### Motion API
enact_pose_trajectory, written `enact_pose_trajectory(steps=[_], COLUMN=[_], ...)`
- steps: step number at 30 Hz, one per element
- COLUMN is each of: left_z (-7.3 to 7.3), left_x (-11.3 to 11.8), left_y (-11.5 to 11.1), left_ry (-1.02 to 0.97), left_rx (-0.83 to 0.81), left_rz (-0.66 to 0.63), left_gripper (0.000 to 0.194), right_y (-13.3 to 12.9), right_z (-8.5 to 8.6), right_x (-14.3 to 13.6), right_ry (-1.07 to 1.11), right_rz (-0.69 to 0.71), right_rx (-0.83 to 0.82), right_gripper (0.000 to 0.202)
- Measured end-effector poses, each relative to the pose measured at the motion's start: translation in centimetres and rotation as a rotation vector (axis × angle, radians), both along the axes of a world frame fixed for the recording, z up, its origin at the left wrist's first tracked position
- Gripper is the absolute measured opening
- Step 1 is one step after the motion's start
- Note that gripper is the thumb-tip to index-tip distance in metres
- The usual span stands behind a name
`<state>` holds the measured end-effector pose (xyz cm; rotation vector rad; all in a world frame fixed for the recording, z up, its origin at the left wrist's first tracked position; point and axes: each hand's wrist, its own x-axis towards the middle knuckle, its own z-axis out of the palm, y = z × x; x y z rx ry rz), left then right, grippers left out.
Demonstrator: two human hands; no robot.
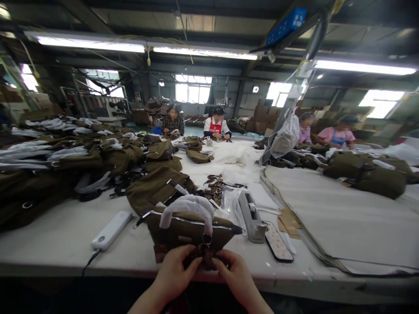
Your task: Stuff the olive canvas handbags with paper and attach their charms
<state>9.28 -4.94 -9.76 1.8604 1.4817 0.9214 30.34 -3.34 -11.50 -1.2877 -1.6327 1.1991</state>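
An olive-green handbag (193, 233) stands at the table's near edge, its silver zip along the top. White wrapping covers its raised handles (190, 204). From a metal ring (206, 239) at the foot of one handle hangs a dark brown bag charm (208, 260), its exact shape partly hidden by fingers. My left hand (175, 271) pinches the charm's left side between thumb and fingers. On the opposite side my right hand (236, 271) grips it the same way. Just behind lies another olive bag (153, 185), tipped over.
A heap of brown patterned pieces with rings (214, 189) lies beyond the bag. To the right are a grey tape dispenser (253, 220) and a phone (278, 244); left, a white corded device (111, 230). Piled bags (81, 161) fill the left side. Several co-workers sit farther back.
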Motion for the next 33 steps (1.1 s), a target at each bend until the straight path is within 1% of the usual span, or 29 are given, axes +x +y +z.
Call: enact_pose_trajectory(steps=[2,5,8,11,13,14,16,17,18,19,21,23,25,29,33], left_z=[-0.2,-0.9,-1.7,-2.2,-2.6,-2.8,-3.6,-4.1,-4.5,-4.9,-5.6,-5.8,-5.9,-6.4,-7.9], left_x=[0.2,0.0,-0.5,-0.8,-0.7,-0.6,-0.2,0.1,0.5,0.9,1.6,2.1,2.3,2.2,2.3], left_y=[-0.7,-1.6,-2.1,-2.8,-3.4,-3.7,-4.3,-4.6,-4.9,-5.1,-5.3,-5.3,-5.2,-5.0,-5.0], left_ry=[0.134,0.221,0.210,0.155,0.117,0.103,0.082,0.076,0.076,0.078,0.090,0.118,0.146,0.155,0.137], left_rx=[0.102,0.223,0.307,0.351,0.353,0.344,0.324,0.311,0.293,0.273,0.224,0.172,0.129,0.060,0.043], left_rz=[0.031,0.050,0.070,0.089,0.073,0.051,0.003,-0.023,-0.049,-0.079,-0.149,-0.213,-0.243,-0.240,-0.190], left_gripper=[0.020,0.023,0.021,0.014,0.013,0.013,0.014,0.014,0.014,0.015,0.016,0.018,0.019,0.021,0.024], right_y=[-0.1,0.0,0.6,1.5,2.4,2.9,4.0,4.6,5.3,6.1,7.6,8.9,10.0,11.3,12.1], right_z=[-0.2,-1.1,-2.5,-4.4,-5.5,-6.0,-6.9,-7.2,-7.5,-7.8,-8.4,-9.0,-9.4,-9.5,-9.1], right_x=[0.5,1.8,3.9,7.2,10.2,11.8,14.8,16.0,17.0,17.7,18.5,18.6,18.7,19.3,19.6], right_ry=[-0.047,-0.127,-0.173,-0.240,-0.339,-0.412,-0.622,-0.732,-0.826,-0.899,-0.980,-1.016,-1.047,-1.060,-1.001], right_rz=[0.005,-0.014,-0.109,-0.218,-0.343,-0.441,-0.651,-0.731,-0.779,-0.797,-0.778,-0.749,-0.734,-0.749,-0.776], right_rx=[0.013,0.021,-0.013,-0.044,-0.036,-0.013,0.062,0.101,0.128,0.143,0.136,0.119,0.104,0.060,0.031], right_gripper=[0.036,0.044,0.051,0.054,0.052,0.049,0.044,0.044,0.046,0.049,0.054,0.055,0.052,0.050,0.050])
